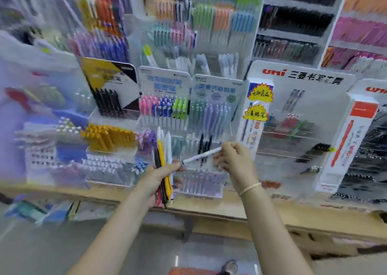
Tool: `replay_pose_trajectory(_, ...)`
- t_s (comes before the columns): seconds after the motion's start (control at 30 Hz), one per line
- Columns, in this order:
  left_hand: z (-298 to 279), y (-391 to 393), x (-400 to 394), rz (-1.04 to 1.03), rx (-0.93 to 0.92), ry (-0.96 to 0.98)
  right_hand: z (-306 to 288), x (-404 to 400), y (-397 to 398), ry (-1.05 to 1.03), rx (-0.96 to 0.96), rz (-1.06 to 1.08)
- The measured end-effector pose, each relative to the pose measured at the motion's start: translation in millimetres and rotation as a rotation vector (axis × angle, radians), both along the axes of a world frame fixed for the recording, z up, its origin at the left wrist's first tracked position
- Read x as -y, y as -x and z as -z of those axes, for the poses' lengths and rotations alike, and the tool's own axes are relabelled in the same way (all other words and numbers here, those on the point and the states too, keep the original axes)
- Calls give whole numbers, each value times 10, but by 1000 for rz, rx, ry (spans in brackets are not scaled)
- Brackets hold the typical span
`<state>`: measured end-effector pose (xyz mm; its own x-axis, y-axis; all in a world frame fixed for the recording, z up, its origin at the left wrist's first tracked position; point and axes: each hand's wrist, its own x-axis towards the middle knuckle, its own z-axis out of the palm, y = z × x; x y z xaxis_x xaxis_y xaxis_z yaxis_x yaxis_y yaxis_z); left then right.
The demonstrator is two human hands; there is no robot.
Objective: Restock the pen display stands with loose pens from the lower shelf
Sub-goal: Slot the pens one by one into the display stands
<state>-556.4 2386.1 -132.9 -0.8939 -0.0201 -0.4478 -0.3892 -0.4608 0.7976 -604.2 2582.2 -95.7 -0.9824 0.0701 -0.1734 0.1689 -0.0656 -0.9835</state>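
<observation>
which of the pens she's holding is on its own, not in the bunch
The white pen with the blue end, pinched slantwise in the right hand. The yellow, black and white ones stand together as a bunch in the left hand.

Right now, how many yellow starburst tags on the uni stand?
2. One upper starburst tag near the left panel's top, one lower starburst tag just beneath it, both on the uni stand. Blur may hide others.
</observation>
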Motion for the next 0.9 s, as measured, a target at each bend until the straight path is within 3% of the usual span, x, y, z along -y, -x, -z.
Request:
replay_pose_trajectory(0.17,210,-403,791,-229,65,-40,267,1046,-576,105,154,-207)
replay_pose_trajectory(0.27,252,-537,1105,-312,130,-40,400,1488,-811,22,196,-347)
replay_pose_trajectory(0.43,187,-714,1422,-385,35,-67,476,1876,-979,-105,167,-539)
replay_pose_trajectory(0.53,106,-835,1560,-316,-41,-46,389,1966,-961,-161,109,-555)
replay_pose_trajectory(0.73,-1,-836,1661,46,-142,51,97,2005,-830,-115,9,-485)
replay_pose_trajectory(0.9,-114,-663,1292,134,-177,42,-22,1685,-765,-98,-4,-418)
